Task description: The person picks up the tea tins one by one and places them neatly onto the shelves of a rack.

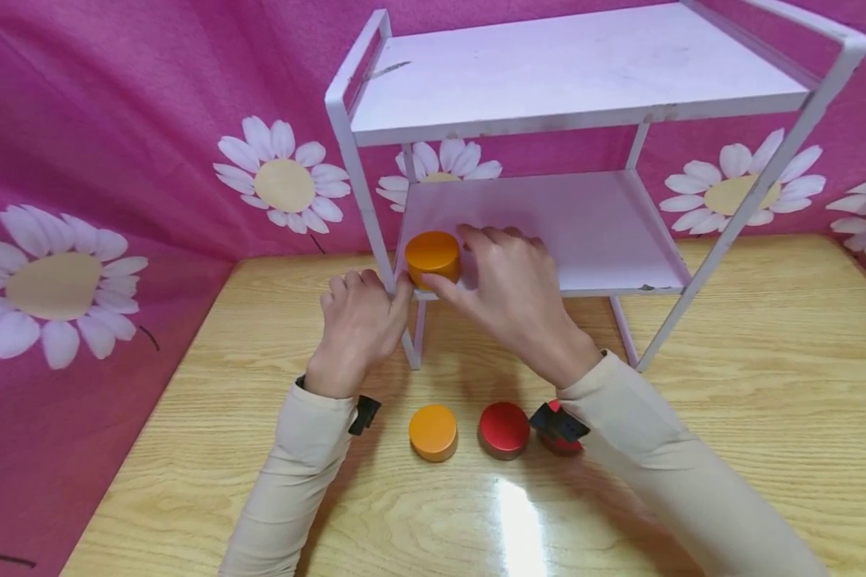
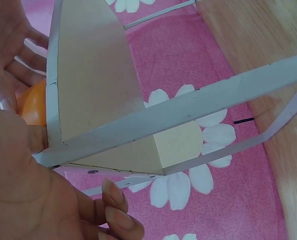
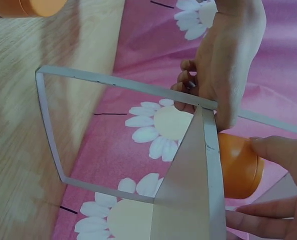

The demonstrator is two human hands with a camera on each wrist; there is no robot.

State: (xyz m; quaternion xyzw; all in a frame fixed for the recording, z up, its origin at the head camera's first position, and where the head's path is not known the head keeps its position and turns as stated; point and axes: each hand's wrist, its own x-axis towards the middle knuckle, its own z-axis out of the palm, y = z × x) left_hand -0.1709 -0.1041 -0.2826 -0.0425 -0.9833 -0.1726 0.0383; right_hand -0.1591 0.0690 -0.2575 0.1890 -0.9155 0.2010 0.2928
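A dark orange round container (image 1: pixel 433 252) stands at the front left corner of the lower shelf (image 1: pixel 592 224) of a white metal rack. My right hand (image 1: pixel 515 292) holds it, the thumb at its front and the fingers behind its right side. With my left hand (image 1: pixel 361 320) I grip the rack's front left post (image 1: pixel 364 192) at that same corner. In the left wrist view the post and shelf edge partly cover the orange container (image 2: pixel 34 105). The right wrist view shows my right thumb on the container (image 3: pixel 241 167) and the left hand's curled fingers beyond the post.
On the wooden table (image 1: pixel 260 353) in front of the rack stand a lighter orange round container (image 1: pixel 433 433) and a red one (image 1: pixel 503 430). Another red container (image 1: pixel 563 439) is partly hidden by the right wrist. The rack's top shelf (image 1: pixel 563 64) overhangs; pink flowered cloth hangs behind.
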